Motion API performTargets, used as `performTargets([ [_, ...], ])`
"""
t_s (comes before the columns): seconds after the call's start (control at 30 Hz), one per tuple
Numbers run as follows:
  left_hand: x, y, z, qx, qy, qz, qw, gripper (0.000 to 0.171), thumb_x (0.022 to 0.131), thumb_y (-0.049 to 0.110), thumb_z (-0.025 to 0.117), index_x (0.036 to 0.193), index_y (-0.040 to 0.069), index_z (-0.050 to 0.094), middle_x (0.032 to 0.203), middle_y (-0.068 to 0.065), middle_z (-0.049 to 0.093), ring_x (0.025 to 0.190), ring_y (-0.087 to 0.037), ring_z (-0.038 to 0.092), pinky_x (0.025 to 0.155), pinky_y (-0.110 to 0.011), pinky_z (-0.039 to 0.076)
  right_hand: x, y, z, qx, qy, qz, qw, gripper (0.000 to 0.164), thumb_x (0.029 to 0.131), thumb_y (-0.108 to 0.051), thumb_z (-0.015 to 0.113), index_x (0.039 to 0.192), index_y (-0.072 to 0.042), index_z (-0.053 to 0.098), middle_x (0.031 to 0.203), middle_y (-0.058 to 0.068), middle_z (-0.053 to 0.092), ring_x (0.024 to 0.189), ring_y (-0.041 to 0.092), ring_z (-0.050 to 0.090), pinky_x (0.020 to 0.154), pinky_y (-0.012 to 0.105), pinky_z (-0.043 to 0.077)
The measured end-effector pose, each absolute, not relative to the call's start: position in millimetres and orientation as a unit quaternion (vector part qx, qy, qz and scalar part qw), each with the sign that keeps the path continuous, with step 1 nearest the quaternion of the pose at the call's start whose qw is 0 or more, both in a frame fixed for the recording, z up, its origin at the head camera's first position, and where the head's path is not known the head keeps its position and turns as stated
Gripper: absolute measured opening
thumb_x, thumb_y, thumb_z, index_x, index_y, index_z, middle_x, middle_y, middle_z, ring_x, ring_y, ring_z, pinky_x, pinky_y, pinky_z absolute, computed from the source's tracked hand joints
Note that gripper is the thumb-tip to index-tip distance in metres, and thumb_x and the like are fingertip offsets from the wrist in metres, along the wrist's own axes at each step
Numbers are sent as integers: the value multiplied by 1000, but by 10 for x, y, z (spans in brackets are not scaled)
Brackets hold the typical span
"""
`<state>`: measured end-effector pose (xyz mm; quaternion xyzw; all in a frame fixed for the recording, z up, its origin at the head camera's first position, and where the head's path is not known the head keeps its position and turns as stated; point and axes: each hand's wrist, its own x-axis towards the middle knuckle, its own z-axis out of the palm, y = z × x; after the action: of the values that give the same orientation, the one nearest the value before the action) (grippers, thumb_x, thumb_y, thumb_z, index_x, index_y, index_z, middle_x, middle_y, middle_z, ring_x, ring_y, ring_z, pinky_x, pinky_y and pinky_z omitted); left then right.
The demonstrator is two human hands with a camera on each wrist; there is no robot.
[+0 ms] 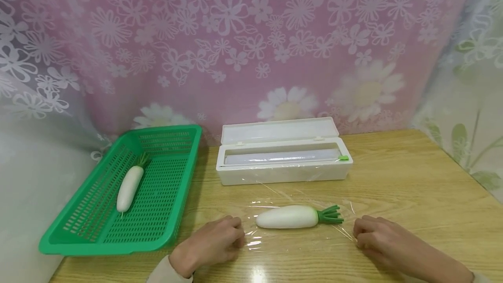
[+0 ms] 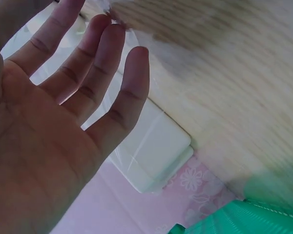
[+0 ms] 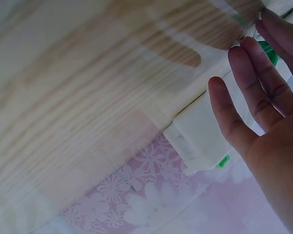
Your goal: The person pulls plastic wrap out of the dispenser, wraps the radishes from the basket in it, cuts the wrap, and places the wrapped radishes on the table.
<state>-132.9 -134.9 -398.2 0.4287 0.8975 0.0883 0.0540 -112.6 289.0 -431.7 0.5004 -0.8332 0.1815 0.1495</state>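
A white radish (image 1: 288,216) with a green leafy top lies sideways on the table, amid a sheet of clear plastic wrap (image 1: 255,243); whether it rests fully on the sheet is hard to tell. The wrap stretches forward from a roll in a white dispenser box (image 1: 283,174). To the left of the radish tip, my left hand (image 1: 218,239) pinches the near left part of the wrap, its fingertips (image 2: 112,29) at the gathered film. Beyond the leaves, my right hand (image 1: 381,239) pinches the wrap's right side, pulling creases toward its fingertips (image 3: 246,48).
At the left stands a green plastic basket (image 1: 165,204) with another white radish (image 1: 129,189) inside. The dispenser's lid (image 1: 279,131) is raised, and a green slider (image 1: 343,158) sits at its right end. A pink floral curtain (image 1: 243,56) hangs behind the wooden table (image 1: 412,178).
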Motion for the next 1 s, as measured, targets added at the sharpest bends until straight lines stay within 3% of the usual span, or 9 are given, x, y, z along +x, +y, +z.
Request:
performTargets([
  [0.07,-1333,-1339,-3983,433,896,89,42,19,77,8,83,77,20,69,85,13,53,82,-4,50,70,-17,46,-1130,2886,-4323,500,-831,185,156,35,83,2,77,80,-29,62,94,-16,47,81,-5,41,66,8,32],
  [0.13,-1342,-1327,-3994,436,895,88,31,20,79,6,82,75,20,68,85,13,53,82,-4,50,70,-18,46,-1135,2879,-4328,499,-831,188,162,26,101,-12,64,81,-28,63,93,-16,47,81,-5,41,66,8,32],
  [0.2,-1346,-1318,-3999,435,896,86,26,22,80,7,81,74,21,66,84,13,51,81,-4,50,70,-17,45,-1135,2864,-4329,497,-830,183,174,36,110,-27,42,81,-26,63,93,-15,48,81,-5,41,65,9,32],
  [0.23,-1348,-1317,-4000,435,896,86,25,22,81,7,81,74,21,65,84,13,51,81,-5,50,69,-18,45,-1133,2854,-4327,495,-831,174,183,43,110,-32,33,81,-25,63,93,-15,48,80,-4,41,65,9,33],
  [0.33,-1350,-1321,-4000,430,898,89,29,24,83,7,80,73,21,63,82,13,49,80,-5,49,67,-18,44,-1125,2821,-4311,488,-835,155,202,43,111,-30,29,82,-23,61,92,-16,48,80,-4,42,65,11,36],
  [0.67,-1359,-1377,-3928,427,893,138,31,31,87,1,75,73,19,53,71,15,45,66,-1,40,60,-18,38,-1108,2804,-4227,472,-829,207,215,32,111,-27,34,91,-18,58,95,-13,48,82,-3,45,68,10,36],
  [0.87,-1366,-1377,-3896,429,884,185,1,27,84,-9,69,77,16,61,74,14,56,68,2,46,61,-15,42,-1167,2827,-4187,467,-821,221,242,32,112,-27,33,91,-15,55,93,-14,47,82,-3,44,68,9,36],
  [1.0,-1408,-1386,-3891,442,876,192,-15,29,82,-12,68,76,16,62,73,14,55,67,3,47,61,-15,43,-1221,2860,-4189,459,-824,229,242,33,111,-29,34,90,-15,55,98,-9,54,86,4,52,75,9,40],
])
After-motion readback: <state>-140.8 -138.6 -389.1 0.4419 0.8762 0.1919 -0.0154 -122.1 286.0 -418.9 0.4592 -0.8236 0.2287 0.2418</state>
